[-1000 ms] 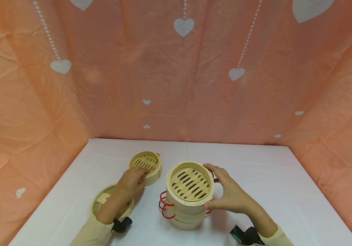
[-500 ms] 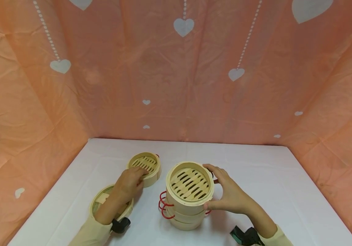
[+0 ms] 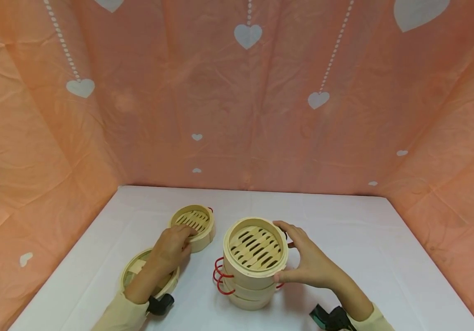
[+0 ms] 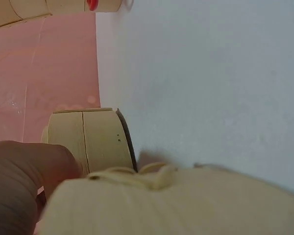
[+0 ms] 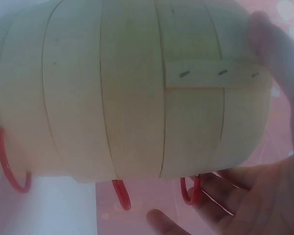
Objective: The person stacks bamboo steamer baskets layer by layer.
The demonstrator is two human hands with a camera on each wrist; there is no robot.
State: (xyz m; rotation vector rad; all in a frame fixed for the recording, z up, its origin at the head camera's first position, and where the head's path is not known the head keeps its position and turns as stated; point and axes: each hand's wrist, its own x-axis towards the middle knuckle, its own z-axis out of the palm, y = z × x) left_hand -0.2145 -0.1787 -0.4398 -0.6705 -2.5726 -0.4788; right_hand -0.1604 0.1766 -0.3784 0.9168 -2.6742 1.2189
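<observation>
One round, tiered, smooth wooden stack [image 3: 255, 281] stood on the white table [image 3: 336, 225]; my right hand [image 3: 309, 261] gripped its top, my left hand [image 3: 171, 247] pinched the low slatted basket [image 3: 206, 238] by its rim.

Left of the stack of baskets [image 3: 249, 294], the left hand [image 3: 172, 244] reaches with its back up and fingers bent downward; the left forearm [image 3: 147, 280] slants in from the near left. The right hand [image 3: 303, 259] grips the stack's right side, thumb nearer, fingers farther, the right forearm [image 3: 346, 294] angling in from the near right.
</observation>
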